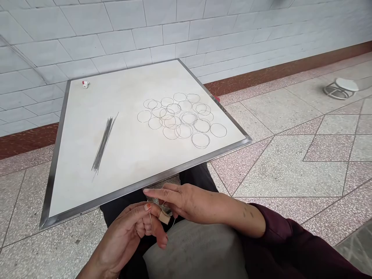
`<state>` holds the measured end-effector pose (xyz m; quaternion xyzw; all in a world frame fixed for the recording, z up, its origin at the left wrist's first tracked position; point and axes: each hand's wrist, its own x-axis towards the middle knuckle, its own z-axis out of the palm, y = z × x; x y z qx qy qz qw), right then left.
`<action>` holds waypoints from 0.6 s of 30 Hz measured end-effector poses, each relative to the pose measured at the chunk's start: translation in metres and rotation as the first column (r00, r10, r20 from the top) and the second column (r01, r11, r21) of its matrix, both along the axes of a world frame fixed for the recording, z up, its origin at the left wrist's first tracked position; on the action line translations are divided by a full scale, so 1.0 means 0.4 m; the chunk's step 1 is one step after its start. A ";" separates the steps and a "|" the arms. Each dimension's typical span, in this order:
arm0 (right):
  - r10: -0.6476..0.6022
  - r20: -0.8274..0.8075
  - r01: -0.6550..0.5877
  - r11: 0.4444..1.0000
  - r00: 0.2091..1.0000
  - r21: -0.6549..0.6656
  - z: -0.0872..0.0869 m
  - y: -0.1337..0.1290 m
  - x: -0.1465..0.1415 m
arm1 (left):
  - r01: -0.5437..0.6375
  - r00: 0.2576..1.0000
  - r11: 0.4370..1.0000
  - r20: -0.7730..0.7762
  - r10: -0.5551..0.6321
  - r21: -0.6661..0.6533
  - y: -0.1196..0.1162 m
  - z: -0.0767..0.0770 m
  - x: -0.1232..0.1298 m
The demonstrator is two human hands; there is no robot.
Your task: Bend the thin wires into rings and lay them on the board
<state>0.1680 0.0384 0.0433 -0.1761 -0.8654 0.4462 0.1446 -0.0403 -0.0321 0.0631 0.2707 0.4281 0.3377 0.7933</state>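
Observation:
Below the table's near edge, my left hand [136,228] pinches a thin wire [150,221] between thumb and fingers. A tan wrap covers part of one of its fingers. My right hand [174,199] is just beside it, index finger stretched out over the left thumb, the other fingers bent near the curved wire; whether they grip it is hard to see. Many thin wire rings [200,140] lie overlapping on the right half of the white table [130,155]. A bundle of straight wires [103,145] rests on the left half.
A small red and white item [85,84] sits at the table's far left corner. The table has a metal rim and stands against a tiled wall [124,19]. A round stool [343,87] is on the floor at the far right.

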 end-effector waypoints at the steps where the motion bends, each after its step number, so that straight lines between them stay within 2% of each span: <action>1: 0.008 -0.022 -0.008 1.000 1.000 -0.006 -0.001 0.000 0.002 | -0.007 1.000 1.000 -0.005 0.007 -0.004 -0.001 -0.001 -0.002; 5: 0.029 -0.087 -0.028 0.999 0.996 0.019 -0.013 0.003 0.005 | -0.024 0.999 1.000 -0.031 0.024 -0.002 -0.005 0.000 -0.008; 12: -0.017 -0.150 0.039 0.989 0.989 0.144 -0.029 0.006 -0.002 | -0.098 0.995 0.995 -0.034 0.098 -0.002 -0.022 -0.014 -0.012; 18: -0.014 -0.140 0.042 0.979 0.990 0.199 -0.038 0.007 -0.006 | -0.157 0.986 0.988 -0.052 0.156 -0.009 -0.022 -0.018 0.001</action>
